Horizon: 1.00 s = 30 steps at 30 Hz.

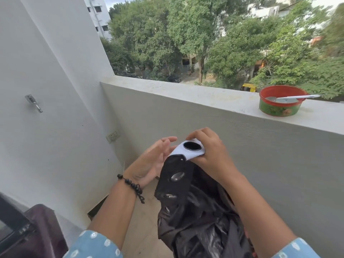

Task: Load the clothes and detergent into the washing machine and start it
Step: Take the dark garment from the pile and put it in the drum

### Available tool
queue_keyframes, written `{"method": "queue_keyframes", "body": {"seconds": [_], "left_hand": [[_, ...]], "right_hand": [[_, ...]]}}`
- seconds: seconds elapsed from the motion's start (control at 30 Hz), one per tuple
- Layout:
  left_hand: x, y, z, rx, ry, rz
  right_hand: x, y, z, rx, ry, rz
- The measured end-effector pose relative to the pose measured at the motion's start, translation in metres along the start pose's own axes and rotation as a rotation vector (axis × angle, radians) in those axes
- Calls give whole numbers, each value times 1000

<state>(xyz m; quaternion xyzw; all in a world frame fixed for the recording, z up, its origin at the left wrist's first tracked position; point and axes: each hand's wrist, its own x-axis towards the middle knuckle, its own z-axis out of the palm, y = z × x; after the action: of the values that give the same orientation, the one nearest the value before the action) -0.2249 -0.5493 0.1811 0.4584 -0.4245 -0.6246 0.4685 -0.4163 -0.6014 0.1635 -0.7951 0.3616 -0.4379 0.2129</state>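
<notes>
A black shiny garment (197,216) with round metal-rimmed eyelets and a white end piece (188,150) hangs in front of me. My right hand (210,153) grips the white end from above and holds the garment up. My left hand (150,161) is beside it on the left, palm up and fingers apart, close to the white end; whether it touches the cloth is unclear. A beaded black bracelet sits on the left wrist. The dark maroon corner of the washing machine (33,233) shows at the bottom left. No detergent is in sight.
I stand on a balcony with a grey parapet wall (186,116) ahead. On its ledge at the right sits a red-rimmed green bowl (279,103) with a spoon. A white wall with a metal latch (33,102) and a socket (113,136) is on the left.
</notes>
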Motion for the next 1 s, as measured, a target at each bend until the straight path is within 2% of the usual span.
{"method": "queue_keyframes", "body": {"seconds": [0.07,0.13,0.23,0.37,0.5,0.63,0.73,0.8,0.87,1.0], "left_hand": [[-4,-18,-1,114,-61,-7],[-5,-41,-1,323,-73,-41],[-4,-74,-15,553,91,-50],[-4,-82,-34,485,423,92],[-2,-53,-22,355,501,313],[-2,-21,2,344,400,426],[-3,-5,22,375,207,357],[-5,3,35,435,69,306],[-4,6,43,400,-20,268],[2,11,47,395,-12,315]], "right_hand": [[3,4,-8,-40,20,-16],[7,2,-15,-21,34,-14],[10,-5,-26,46,86,-4],[9,-4,-47,98,67,12],[6,8,-56,158,40,103],[1,10,-54,420,-20,210],[-3,4,-53,590,-123,260],[-5,0,-50,599,-178,258],[-7,-1,-44,634,-226,244],[-13,-2,-34,810,-427,295]]}}
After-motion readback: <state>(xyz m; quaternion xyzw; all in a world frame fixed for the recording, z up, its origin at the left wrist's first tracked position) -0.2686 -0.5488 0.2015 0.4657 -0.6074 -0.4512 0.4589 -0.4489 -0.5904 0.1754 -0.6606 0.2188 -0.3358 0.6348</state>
